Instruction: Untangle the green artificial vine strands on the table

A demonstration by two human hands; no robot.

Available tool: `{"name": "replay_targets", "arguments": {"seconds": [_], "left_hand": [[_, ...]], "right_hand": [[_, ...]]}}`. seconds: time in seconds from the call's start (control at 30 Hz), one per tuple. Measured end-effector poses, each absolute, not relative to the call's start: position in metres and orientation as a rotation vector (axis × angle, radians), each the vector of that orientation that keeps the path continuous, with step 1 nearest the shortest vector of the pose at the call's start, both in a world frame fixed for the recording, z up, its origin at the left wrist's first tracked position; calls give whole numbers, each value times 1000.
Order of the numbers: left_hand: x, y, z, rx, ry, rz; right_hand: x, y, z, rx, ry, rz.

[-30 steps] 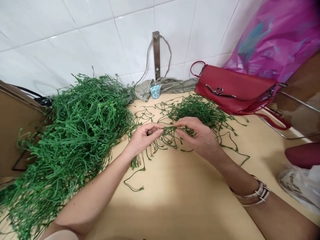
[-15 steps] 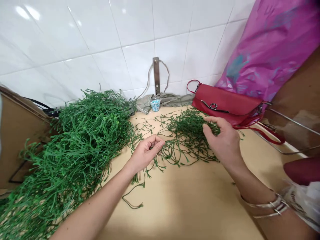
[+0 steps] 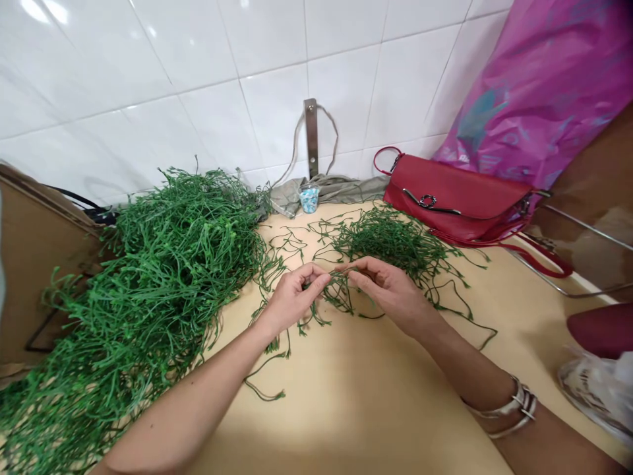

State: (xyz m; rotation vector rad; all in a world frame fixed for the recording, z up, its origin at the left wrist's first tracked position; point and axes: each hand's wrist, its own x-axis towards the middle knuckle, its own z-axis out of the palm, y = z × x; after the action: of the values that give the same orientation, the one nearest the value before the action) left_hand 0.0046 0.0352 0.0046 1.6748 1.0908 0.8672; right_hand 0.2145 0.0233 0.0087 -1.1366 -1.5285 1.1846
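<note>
My left hand (image 3: 293,297) is closed, thumb and forefinger pinching thin green cords (image 3: 339,274) at the middle of the table. Close beside it, my right hand (image 3: 390,293) pinches the same cords from the right, the fingertips of both hands nearly meeting. Loose cord ends with small frayed tufts hang and lie below the fingers. Behind my right hand is a small pile of dark green cords (image 3: 388,236). A much larger, brighter green heap of tufted cords (image 3: 182,264) fills the left side.
A red handbag (image 3: 455,194) lies at the back right, before a purple plastic bag (image 3: 548,99). A small blue-and-white cup (image 3: 309,198) stands by a grey cloth (image 3: 353,189) at the tiled wall. A cardboard box (image 3: 44,277) is at the left, a clear plastic bag (image 3: 601,389) at the right.
My right hand has moved left from the small cord pile to my left hand, its parted fingers now pinched together. Some cords on the pile's right side lie spread farther out.
</note>
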Motion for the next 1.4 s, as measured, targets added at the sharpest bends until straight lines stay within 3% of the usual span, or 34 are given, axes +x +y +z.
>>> {"name": "replay_targets", "arguments": {"seconds": [0.13,0.33,0.5,0.63,0.73,0.97,1.23,1.4], "left_hand": [[6,38,1,1659,1086,808],[7,32,8,1669,1102,681],[3,27,15,1743,1045,817],[4,26,15,1782,1063,845],[7,27,15,1856,1102,829],[11,28,7,2016,1132,963],[10,32,3,2032,1135,853],[10,33,5,1939,1102,716]], "right_hand": [[214,23,5,-1241,-1667,988],[221,32,-11,-1455,-1973,233],[256,46,-10,-1691,-1724,40],[250,43,-5,-1458,-1677,-128],[232,33,4,-1320,-1721,44],[211,20,6,-1170,-1661,1085],[221,28,2,-1211,-1560,1188],[234,32,6,-1212,-1743,1033]]}}
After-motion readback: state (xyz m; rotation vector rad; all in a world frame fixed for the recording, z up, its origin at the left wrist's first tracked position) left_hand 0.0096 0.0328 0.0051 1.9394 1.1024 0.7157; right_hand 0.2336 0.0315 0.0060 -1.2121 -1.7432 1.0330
